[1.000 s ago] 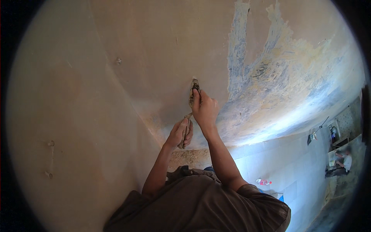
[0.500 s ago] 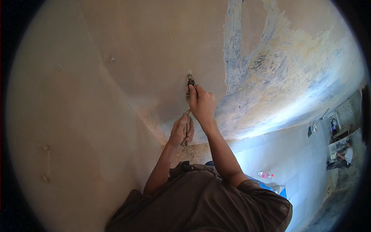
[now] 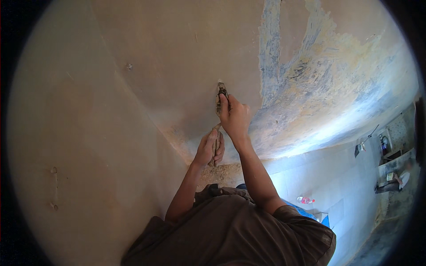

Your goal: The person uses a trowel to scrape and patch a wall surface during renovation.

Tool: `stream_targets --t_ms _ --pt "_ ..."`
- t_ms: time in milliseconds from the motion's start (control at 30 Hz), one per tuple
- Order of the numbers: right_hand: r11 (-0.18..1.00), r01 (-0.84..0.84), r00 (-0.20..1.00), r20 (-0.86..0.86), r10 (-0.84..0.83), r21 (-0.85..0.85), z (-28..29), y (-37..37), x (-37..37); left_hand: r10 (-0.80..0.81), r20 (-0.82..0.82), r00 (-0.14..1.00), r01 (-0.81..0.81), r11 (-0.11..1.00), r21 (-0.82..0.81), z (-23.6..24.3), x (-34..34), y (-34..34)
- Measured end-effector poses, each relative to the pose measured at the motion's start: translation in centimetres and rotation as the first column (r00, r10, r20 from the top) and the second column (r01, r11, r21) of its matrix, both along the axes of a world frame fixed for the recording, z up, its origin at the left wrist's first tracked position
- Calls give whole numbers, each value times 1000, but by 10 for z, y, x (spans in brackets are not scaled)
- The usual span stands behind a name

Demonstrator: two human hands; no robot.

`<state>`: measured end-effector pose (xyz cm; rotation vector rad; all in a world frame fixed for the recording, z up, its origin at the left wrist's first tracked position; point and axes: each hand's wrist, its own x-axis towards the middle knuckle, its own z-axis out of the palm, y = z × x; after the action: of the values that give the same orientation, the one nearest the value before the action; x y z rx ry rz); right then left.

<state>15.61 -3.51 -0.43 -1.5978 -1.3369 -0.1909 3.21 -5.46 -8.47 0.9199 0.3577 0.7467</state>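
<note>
My right hand (image 3: 237, 115) is closed around a narrow, pointed scraper-like tool (image 3: 221, 92), dark and caked with pale plaster. The tool's tip meets a small whitish spot (image 3: 219, 80) on the plastered wall (image 3: 177, 48). Lower and slightly left, my left hand (image 3: 206, 148) wraps around a crusted, stick-like tool (image 3: 214, 150). That tool's upper end comes close to the heel of my right hand; whether they touch I cannot tell, and its exact kind is unclear.
A patched, scraped wall section (image 3: 306, 71) lies to the right, and a small damaged hole (image 3: 128, 67) to the left. Crumbled debris (image 3: 226, 174) lies at the wall's foot. A bottle (image 3: 305, 200) is on the floor; a person (image 3: 397, 179) sits at far right.
Both hands keep their grips, and the tool tip stays at the same spot with only a slight shift in view. The person at far right has changed posture and holds something pale.
</note>
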Motion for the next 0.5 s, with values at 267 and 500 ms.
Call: stream_targets --t_ms 267,500 --pt "999 -42 999 6 42 -7 -2 3 5 33 12 999 -34 999 13 0 5 -3" --pt "995 -89 996 -24 90 51 -6 -2 7 55 12 998 -55 998 39 -4 11 -11"
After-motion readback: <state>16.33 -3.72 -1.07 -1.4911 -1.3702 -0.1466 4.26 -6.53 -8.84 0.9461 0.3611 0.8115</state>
